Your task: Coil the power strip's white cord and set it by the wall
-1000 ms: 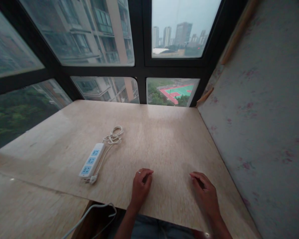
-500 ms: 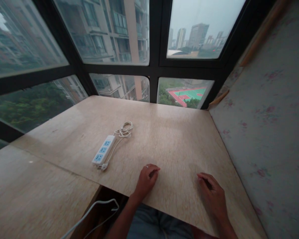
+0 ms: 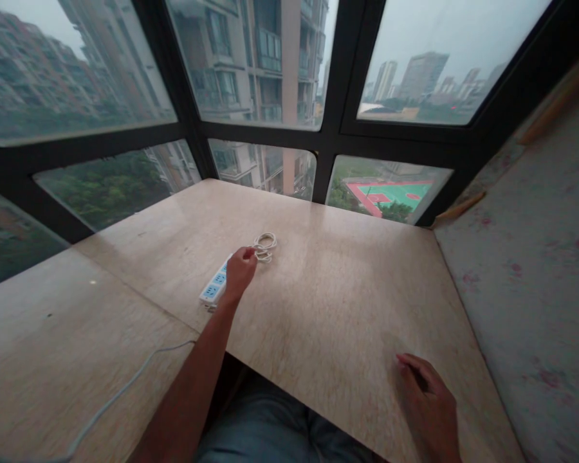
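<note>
Left forearm [image 3: 193, 366] came in from the bottom edge, stretched forward and slanting right. Left wrist [image 3: 230, 299] fairly straight, left hand [image 3: 240, 273] well ahead of the right, back of it toward camera, fingers bent in; grip unclear, tips partly hidden. Right hand [image 3: 434, 399] low at right, well apart from the left, fingers loosely curled and pointing forward-left, hollow visible between thumb and fingers, tips close together. Right wrist near bottom edge. Both arms bare.

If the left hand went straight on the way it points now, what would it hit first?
Likely the coiled white cord, just beyond the left hand. Depth is unclear: the hand may be above the cord or already touching it.
</note>
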Tool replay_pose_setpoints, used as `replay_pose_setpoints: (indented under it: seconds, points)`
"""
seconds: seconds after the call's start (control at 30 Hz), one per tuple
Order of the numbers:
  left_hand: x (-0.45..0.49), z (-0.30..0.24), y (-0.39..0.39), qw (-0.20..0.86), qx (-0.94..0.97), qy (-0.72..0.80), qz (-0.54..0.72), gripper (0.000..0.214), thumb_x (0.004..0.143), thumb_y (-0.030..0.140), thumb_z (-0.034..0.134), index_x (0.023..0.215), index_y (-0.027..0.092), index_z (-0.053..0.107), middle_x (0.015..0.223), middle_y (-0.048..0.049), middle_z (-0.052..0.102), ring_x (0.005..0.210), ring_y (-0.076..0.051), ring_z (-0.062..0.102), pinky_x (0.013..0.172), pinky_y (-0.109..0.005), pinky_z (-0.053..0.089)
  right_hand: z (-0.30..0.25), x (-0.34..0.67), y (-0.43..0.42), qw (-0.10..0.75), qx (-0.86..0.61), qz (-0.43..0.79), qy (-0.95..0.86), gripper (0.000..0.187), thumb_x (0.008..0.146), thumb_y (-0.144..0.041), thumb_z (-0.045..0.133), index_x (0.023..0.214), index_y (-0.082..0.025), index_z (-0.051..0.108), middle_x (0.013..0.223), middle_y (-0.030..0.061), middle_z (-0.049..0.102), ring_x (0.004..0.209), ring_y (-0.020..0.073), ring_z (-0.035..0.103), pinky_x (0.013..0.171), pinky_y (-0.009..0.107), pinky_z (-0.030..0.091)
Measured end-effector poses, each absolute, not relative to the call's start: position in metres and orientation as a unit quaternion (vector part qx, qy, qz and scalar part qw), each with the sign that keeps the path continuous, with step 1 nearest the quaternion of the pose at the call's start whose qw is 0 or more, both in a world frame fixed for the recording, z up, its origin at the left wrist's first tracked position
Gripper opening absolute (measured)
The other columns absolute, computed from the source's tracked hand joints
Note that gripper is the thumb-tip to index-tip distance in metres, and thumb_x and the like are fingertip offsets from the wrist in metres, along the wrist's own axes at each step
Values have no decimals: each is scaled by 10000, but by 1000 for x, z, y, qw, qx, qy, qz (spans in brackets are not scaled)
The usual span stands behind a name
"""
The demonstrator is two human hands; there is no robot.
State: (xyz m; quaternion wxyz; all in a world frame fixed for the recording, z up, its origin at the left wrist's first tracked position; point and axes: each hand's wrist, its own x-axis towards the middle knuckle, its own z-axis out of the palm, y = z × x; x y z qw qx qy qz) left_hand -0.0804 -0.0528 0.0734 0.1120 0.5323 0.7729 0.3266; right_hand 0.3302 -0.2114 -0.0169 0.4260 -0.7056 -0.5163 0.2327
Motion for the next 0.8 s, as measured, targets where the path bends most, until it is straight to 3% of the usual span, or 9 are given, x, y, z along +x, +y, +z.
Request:
replay_pose_setpoints:
  seconds: [0.17, 0.27, 0.37, 0.53, 0.8]
  points:
    - [-94, 72, -32, 169, 530, 802, 217, 367, 638, 159, 703, 998, 191, 642, 1032, -120, 724, 1028, -287, 657, 889, -353, 481, -14, 331, -210, 427, -701, 224, -526, 365, 752, -511, 586, 873, -192, 716, 975, 97, 716, 916, 279, 656, 864, 388, 509]
    - [-97, 64, -37, 198, 509, 817, 186, 432, 564, 106, 729, 978, 160, 616, 1015, -173, 712, 1044, -346, 646, 870, -406, 482, -13, 331, -210, 428, -699, 225, -527, 365, 751, -517, 591, 872, -196, 715, 971, 99, 718, 912, 287, 657, 846, 394, 516]
    - [-97, 62, -44, 235, 496, 813, 193, 378, 608, 90, 691, 967, 150, 590, 955, -164, 712, 1004, -314, 664, 839, -378, 497, -12, 331, -209, 427, -699, 226, -527, 358, 757, -512, 582, 871, -200, 716, 970, 98, 718, 915, 290, 656, 854, 405, 512]
    - [-76, 73, -53, 366, 480, 755, 255, 425, 692, 97, 661, 1095, 111, 528, 688, -62, 689, 640, -229, 696, 623, -329, 552, -13, 331, -208, 427, -691, 231, -535, 344, 760, -496, 588, 877, -199, 714, 977, 97, 714, 924, 284, 650, 869, 405, 504]
    - [12, 68, -73, 532, 439, 631, 355, 480, 730, 113, 705, 1110, 138, 414, 678, -17, 672, 612, -184, 696, 616, -338, 593, -13, 327, -206, 450, -673, 238, -537, 291, 806, -436, 567, 877, -188, 701, 970, 100, 697, 916, 253, 643, 865, 393, 504]
